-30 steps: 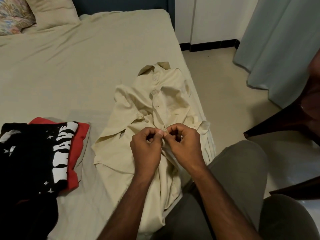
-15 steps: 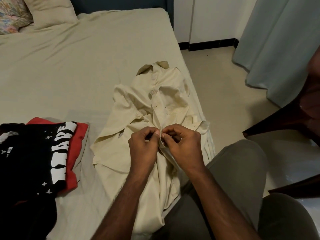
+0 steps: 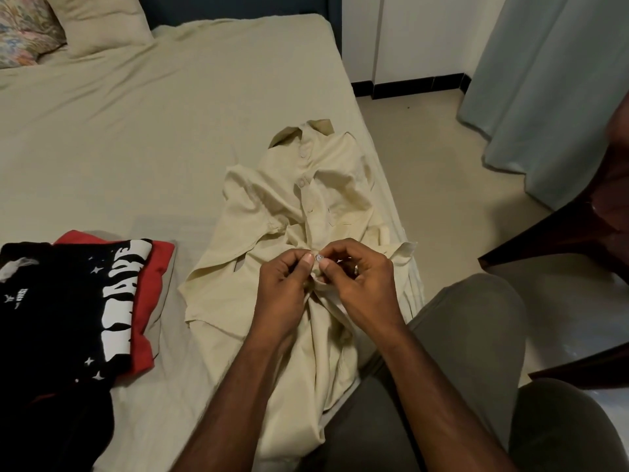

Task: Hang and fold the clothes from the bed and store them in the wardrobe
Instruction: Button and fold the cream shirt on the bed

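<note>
both hands, left hand [image 3: 284, 287] and right hand [image 3: 357, 284], are pinching the shirt [image 3: 306, 212] front around a button [image 3: 319, 256], probably fastening it so it folds flat on the bed [image 3: 153, 137]

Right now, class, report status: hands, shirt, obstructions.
Left hand and right hand pinching shirt at a button. Shirt unfolded on bed. Nothing blocking.

Dim, warm indoor light, soft shadows, sharp centre, wide-angle bending at edges.
</note>
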Action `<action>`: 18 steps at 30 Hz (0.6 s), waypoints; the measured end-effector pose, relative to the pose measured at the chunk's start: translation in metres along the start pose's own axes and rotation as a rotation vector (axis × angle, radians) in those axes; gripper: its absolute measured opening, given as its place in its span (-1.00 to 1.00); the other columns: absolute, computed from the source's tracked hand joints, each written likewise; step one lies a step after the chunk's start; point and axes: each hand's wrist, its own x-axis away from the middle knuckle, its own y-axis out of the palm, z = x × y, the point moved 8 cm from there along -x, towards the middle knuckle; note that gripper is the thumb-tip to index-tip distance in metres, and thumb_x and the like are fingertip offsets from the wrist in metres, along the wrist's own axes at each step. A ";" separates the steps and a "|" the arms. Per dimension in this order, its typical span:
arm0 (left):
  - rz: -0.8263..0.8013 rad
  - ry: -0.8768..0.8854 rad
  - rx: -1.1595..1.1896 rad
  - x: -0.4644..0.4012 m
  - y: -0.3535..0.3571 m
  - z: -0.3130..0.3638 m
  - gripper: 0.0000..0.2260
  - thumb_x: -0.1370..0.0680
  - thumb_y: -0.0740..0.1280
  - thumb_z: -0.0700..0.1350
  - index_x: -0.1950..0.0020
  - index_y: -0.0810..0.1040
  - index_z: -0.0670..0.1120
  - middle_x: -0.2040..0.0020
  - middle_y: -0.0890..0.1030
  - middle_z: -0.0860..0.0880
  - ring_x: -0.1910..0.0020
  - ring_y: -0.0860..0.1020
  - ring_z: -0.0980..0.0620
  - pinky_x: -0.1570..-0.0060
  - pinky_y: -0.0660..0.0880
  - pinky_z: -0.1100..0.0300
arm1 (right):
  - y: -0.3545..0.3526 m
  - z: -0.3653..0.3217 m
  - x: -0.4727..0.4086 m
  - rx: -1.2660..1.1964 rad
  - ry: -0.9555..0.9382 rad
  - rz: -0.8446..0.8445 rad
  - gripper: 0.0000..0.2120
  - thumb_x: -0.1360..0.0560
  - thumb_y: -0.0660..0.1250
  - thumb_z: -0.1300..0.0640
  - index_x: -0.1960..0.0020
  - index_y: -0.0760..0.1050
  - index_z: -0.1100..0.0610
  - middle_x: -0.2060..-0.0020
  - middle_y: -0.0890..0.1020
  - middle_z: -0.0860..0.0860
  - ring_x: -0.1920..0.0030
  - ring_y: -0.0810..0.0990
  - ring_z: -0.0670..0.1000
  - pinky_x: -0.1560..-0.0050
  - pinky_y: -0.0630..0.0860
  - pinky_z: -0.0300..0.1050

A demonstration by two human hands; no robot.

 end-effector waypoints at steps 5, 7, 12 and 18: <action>0.039 -0.054 0.052 -0.004 -0.003 -0.011 -0.89 -0.62 0.33 -0.31 0.04 0.64 -0.18 0.35 0.53 -0.05 0.42 0.40 0.10 0.36 0.40 0.24 | 0.006 0.003 -0.003 0.075 -0.031 -0.071 -0.83 -0.55 0.37 0.33 0.07 0.64 0.09 0.15 0.67 -0.08 0.10 0.66 -0.01 0.08 0.56 -0.21; 0.055 -0.058 0.067 -0.006 -0.005 -0.011 -0.94 -0.60 0.36 -0.30 0.00 0.64 -0.23 0.35 0.53 -0.07 0.44 0.40 0.09 0.37 0.41 0.22 | 0.005 0.006 -0.003 0.042 -0.008 -0.061 -0.86 -0.56 0.37 0.31 0.07 0.63 0.10 0.17 0.67 -0.07 0.14 0.65 -0.04 0.11 0.56 -0.18; -0.015 -0.037 0.018 -0.010 -0.003 -0.008 -0.87 -0.62 0.33 -0.26 -0.01 0.69 -0.22 0.28 0.55 -0.18 0.39 0.43 0.07 0.34 0.43 0.23 | -0.007 0.010 -0.003 0.025 0.043 0.077 -0.90 -0.53 0.48 0.21 0.13 0.59 0.09 0.25 0.65 -0.03 0.22 0.65 0.02 0.18 0.62 -0.08; -0.030 0.083 -0.124 -0.011 -0.015 0.003 -0.76 -0.63 0.27 -0.33 -0.13 0.69 -0.12 0.06 0.73 -0.03 0.08 0.66 0.07 0.12 0.55 0.27 | -0.007 0.012 0.001 0.217 0.032 -0.033 -0.85 -0.40 0.57 0.01 0.16 0.61 -0.01 0.29 0.66 -0.08 0.21 0.65 -0.05 0.15 0.63 -0.08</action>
